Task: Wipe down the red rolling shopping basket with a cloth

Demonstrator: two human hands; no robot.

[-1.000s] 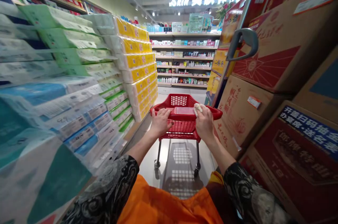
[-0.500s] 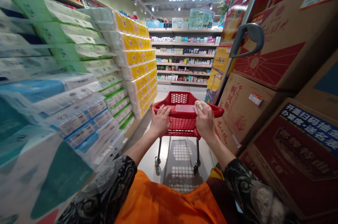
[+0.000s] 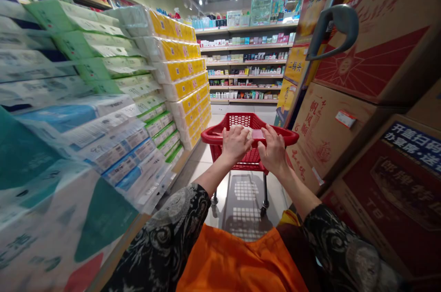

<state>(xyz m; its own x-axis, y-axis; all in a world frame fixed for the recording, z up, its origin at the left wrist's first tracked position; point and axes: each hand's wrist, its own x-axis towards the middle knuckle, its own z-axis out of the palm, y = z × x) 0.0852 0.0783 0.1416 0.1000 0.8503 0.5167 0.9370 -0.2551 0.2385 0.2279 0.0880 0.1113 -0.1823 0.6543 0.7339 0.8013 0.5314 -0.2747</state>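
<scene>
Both hands sit on the near handle of a small red shopping cart [image 3: 248, 138], which stands on the pale floor [image 3: 241, 200] in the middle of a narrow aisle, a short reach ahead of the person. The left hand [image 3: 236, 144] is curled over the bar with its fingers folded down, and the right hand [image 3: 274, 150] lies close beside it, fingers bent over the same bar; the two are near each other but apart, with a pale patch of something showing between them that is too small to make out. Whether the right hand grips anything besides the bar cannot be told. On the left, stacked packs of tissue paper [image 3: 179, 71] crowd the shelf edge, and on the right cardboard boxes [image 3: 365, 44] are piled high with a grey handle [image 3: 332, 30] jutting out at head height. To steer well here, I would judge it best to spread the hands a little wider on the bar for steadier control, keep the cart centred between the packs and the boxes, push slowly and level, and mind that protruding grey handle and the box corners, which look close enough to catch a sleeve
</scene>
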